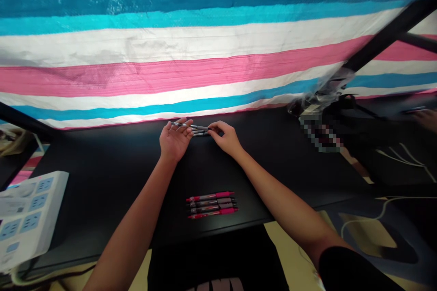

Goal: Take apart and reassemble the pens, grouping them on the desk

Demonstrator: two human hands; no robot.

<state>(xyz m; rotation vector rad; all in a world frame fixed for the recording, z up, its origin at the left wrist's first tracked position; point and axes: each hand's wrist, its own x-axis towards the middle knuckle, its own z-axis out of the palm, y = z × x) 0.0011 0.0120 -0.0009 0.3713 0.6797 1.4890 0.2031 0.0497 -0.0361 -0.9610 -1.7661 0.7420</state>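
At the back of the black table, my left hand (pixel 175 139) is turned palm up with a dark pen (pixel 186 125) lying across its curled fingers. My right hand (pixel 225 136) pinches the right end of the pens between thumb and fingertips. Below that pen, more slim pens (pixel 200 133) show between the two hands; their exact number is hard to tell. Nearer the front edge lies a row of several pens (pixel 211 204), side by side, red ones at the outside and dark ones between.
A white power strip (pixel 34 218) lies at the left on the black table (pixel 119 209). Striped sheeting (pixel 170 72) hangs behind. Clear plastic wrapping (pixel 327 91) and dark items stand at the right, and another person's hand (pixel 428 119) shows at the far right edge.
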